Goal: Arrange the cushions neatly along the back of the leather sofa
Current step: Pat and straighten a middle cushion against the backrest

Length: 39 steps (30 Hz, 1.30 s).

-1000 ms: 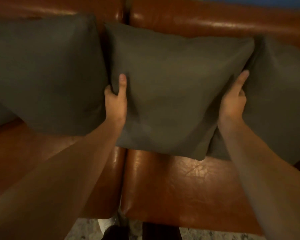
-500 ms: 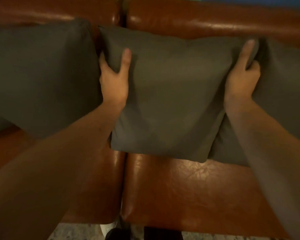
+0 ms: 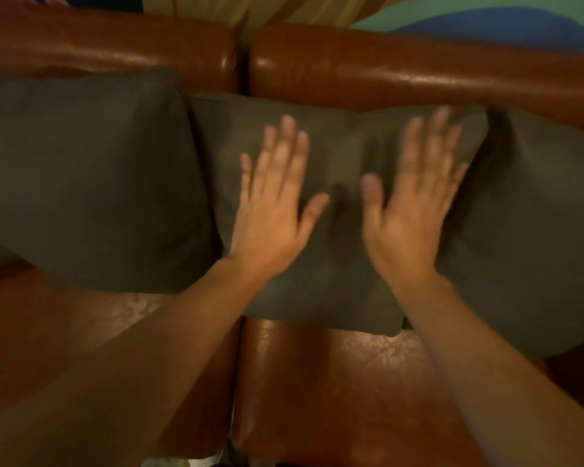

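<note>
A: Okay, quick one. What's each hand doing?

B: Both flat, fingers straight and spread, gripping nothing. Left hand (image 3: 270,200) and right hand (image 3: 415,197) lie palm-down on the front face of the middle cushion (image 3: 334,274). The right one is motion-blurred, so I can't tell how hard it presses.

A: Cushion position?

B: Leaning against the backrest (image 3: 402,72) of the leather sofa (image 3: 351,399), straddling the seam between the two seat pads. It touches the left cushion (image 3: 81,183) on one side and the right cushion (image 3: 536,247) on the other, which it seems to overlap at the bottom corner.

A: Step?

B: Looks like patting or smoothing the middle one flat, late in the task I'd say, since all three already sit along the back.

A: Tips for doing it well?

B: My read: press evenly with both palms so the filling spreads and the centre dent goes, push toward the backrest rather than down so it doesn't slide forward off the seat, and keep its top edge level with its neighbours.
</note>
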Each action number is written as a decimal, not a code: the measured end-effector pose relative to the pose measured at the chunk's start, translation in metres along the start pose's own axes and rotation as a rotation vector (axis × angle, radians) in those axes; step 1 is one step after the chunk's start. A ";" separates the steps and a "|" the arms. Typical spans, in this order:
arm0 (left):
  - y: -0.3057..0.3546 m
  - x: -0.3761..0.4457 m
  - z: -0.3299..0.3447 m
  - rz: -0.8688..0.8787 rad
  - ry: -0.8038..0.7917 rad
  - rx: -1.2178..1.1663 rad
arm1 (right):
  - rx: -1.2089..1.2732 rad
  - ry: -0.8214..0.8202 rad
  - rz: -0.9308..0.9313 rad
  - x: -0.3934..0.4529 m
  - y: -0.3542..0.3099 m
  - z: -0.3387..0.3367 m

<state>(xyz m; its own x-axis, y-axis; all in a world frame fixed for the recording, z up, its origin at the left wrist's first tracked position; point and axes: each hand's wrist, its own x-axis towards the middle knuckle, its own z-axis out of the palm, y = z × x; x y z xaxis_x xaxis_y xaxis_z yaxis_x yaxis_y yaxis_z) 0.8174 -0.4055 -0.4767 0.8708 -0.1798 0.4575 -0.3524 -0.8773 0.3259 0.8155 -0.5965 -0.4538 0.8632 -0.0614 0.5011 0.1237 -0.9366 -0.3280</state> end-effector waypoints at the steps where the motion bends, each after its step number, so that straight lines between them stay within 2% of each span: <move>1: 0.000 -0.003 0.008 0.063 -0.043 0.055 | -0.107 -0.076 -0.113 -0.007 -0.001 0.009; 3: -0.008 0.002 0.020 0.077 -0.124 0.148 | -0.225 -0.199 -0.200 -0.007 0.004 0.026; 6: -0.020 0.012 0.035 0.038 -0.202 0.203 | -0.253 -0.247 -0.176 0.001 0.011 0.044; 12: -0.017 0.010 0.027 0.042 -0.150 0.165 | -0.246 -0.082 -0.143 -0.008 0.017 0.038; 17: -0.004 -0.013 0.021 0.070 -0.040 0.067 | -0.243 -0.233 -0.089 0.005 0.033 0.048; 19: -0.005 -0.011 0.027 0.055 -0.073 0.115 | -0.224 -0.218 -0.086 0.008 0.032 0.048; 23: -0.015 0.002 0.044 -0.017 -0.198 0.216 | -0.215 -0.056 -0.134 0.005 0.023 0.042; 24: -0.014 0.001 0.046 -0.011 -0.201 0.227 | -0.227 -0.055 -0.188 0.007 0.017 0.042; 26: -0.012 -0.001 0.044 -0.001 -0.196 0.225 | -0.237 -0.189 -0.263 0.014 0.009 0.044; 28: -0.013 0.000 0.035 -0.018 -0.166 0.187 | -0.231 -0.280 -0.247 0.021 0.005 0.046; 31: -0.008 0.011 0.021 -0.011 -0.083 0.087 | -0.187 -0.153 -0.155 0.020 -0.006 0.041; 33: -0.003 0.017 0.018 0.054 -0.055 0.047 | -0.148 -0.071 -0.179 0.014 -0.013 0.040; 37: -0.024 0.030 0.025 0.023 -0.165 0.122 | -0.147 -0.230 -0.314 0.021 0.006 0.046; 39: -0.043 0.036 0.025 0.017 -0.152 0.161 | -0.159 -0.208 -0.364 0.031 0.029 0.046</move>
<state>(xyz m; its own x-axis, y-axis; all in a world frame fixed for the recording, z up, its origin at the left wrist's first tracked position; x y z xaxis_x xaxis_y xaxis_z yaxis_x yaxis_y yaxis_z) 0.8722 -0.3849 -0.4951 0.9112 -0.2497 0.3275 -0.3189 -0.9310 0.1775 0.8686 -0.6095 -0.4843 0.8597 0.3372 0.3836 0.3745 -0.9269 -0.0246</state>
